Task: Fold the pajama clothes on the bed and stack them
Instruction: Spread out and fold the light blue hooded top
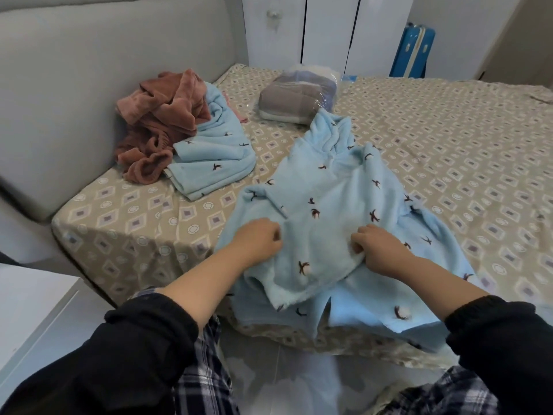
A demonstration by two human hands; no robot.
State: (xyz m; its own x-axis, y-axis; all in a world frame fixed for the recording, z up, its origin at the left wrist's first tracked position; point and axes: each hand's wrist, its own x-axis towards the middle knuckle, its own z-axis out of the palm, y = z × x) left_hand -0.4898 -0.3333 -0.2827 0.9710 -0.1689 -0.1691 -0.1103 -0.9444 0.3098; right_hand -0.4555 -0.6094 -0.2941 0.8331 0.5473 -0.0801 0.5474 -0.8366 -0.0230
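A light blue fleece pajama top (335, 187) with small dark bird prints lies spread on the bed, collar pointing away from me and hem at the near edge. My left hand (259, 239) grips a fold of its fabric on the left side. On the right, my right hand (377, 250) pinches another fold, and the cloth bunches up between both hands. A second light blue pajama piece (209, 151) lies loosely folded at the back left. A crumpled rust-brown pajama garment (161, 115) sits partly on top of it.
The bed (449, 139) has a beige diamond-pattern sheet and a grey padded headboard (89, 70) on the left. A plastic-wrapped grey bundle (296, 97) lies behind the top. A blue suitcase (413, 52) stands by white wardrobe doors. A white surface (30, 310) is at my near left.
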